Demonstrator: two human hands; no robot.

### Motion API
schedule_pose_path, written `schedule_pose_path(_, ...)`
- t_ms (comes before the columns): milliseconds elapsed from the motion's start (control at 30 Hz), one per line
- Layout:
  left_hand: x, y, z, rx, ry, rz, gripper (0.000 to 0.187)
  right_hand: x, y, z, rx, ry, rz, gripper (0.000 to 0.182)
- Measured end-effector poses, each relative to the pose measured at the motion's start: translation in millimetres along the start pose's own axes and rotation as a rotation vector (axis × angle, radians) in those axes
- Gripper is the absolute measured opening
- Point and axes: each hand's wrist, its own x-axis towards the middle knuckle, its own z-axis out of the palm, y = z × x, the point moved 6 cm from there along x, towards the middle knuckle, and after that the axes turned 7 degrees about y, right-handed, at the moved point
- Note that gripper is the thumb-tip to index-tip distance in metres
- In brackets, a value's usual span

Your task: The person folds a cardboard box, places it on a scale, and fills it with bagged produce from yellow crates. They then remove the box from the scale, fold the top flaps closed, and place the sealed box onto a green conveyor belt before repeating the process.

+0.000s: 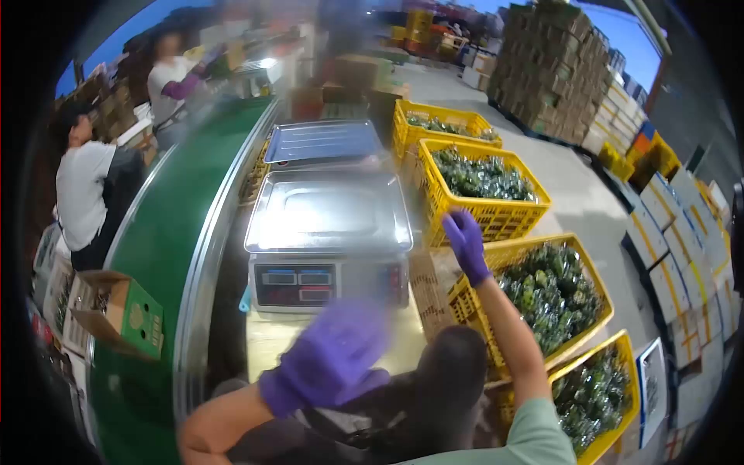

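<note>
Right fingers point(454, 225) near crate point(502, 217) | left fingers point(346, 329) near scale point(329, 213) | carton point(142, 314) on belt point(194, 170)

1. Weighing scale point(329, 225): the pan is smooth, glossy metal with bright reflections; the body looks like light plastic.
2. Conveyor belt point(190, 186): smooth green surface, mostly matt, edged by shiny metal rails point(225, 198).
3. Yellow crates point(508, 211): perforated plastic with a slight sheen.
4. Produce point(554, 291) in the crates: dark green, wrapped in glossy, crinkled, clear film.
5. Open box point(141, 318) at near left: matt cardboard, printed green outside.
6. Gloves point(467, 246): purple, mostly matt.
</note>
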Motion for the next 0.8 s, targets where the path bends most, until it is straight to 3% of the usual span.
schedule_pose_path(33,4.0,6.7,26.2,-0.083,-0.072,0.035,0.047,-11.3,81.4,-15.6,0.026,0.054,-0.014,0.031)
schedule_pose_path(67,7.5,16.6,47.2,-0.123,-0.117,0.072,0.045,-43.8,142.4,-26.1,-0.045,-0.034,0.250,0.022)
schedule_pose_path(133,5.6,33.3,86.3,-0.130,-0.181,0.133,0.045,-112.7,239.6,-10.5,-0.103,-0.292,0.449,0.044)
schedule_pose_path(200,-0.3,40.0,115.5,-0.077,-0.233,0.175,0.048,-168.6,244.2,7.6,-0.124,-0.471,0.617,0.068)
schedule_pose_path(233,0.2,39.0,117.6,-0.076,-0.227,0.170,0.046,-169.4,237.3,3.8,-0.320,-0.423,0.620,0.070)
schedule_pose_path(300,-2.2,31.5,120.0,-0.073,-0.227,0.121,0.046,-157.8,199.0,-2.5,-0.335,-0.419,0.713,0.061)
schedule_pose_path(367,-9.0,26.5,118.9,-0.062,-0.232,0.101,0.046,-155.5,196.0,-18.3,-0.201,-0.321,0.548,0.050)
schedule_pose_path(433,-10.9,22.9,114.9,-0.055,-0.220,0.085,0.047,-128.1,135.6,-51.2,-0.462,-0.243,0.426,0.039)
schedule_pose_path(533,-0.8,14.9,91.7,-0.037,-0.118,0.028,0.048,-101.6,118.6,-101.0,-0.002,0.153,0.366,0.031)
schedule_pose_path(567,4.2,11.4,82.6,-0.048,-0.116,0.028,0.048,-85.5,73.7,-120.5,0.139,0.319,0.286,0.028)
schedule_pose_path(633,14.9,-5.4,57.4,-0.140,0.054,-0.109,0.056,-74.8,-27.0,-130.3,0.550,0.461,0.275,0.031)
schedule_pose_path(700,16.2,-19.7,25.4,-0.122,0.288,-0.123,0.071,-78.2,-40.6,-133.0,0.576,0.477,0.263,0.034)
schedule_pose_path(800,1.8,-48.6,-18.6,-0.029,0.492,-0.316,0.082,-77.4,-57.8,-131.5,0.720,0.415,0.212,0.043)
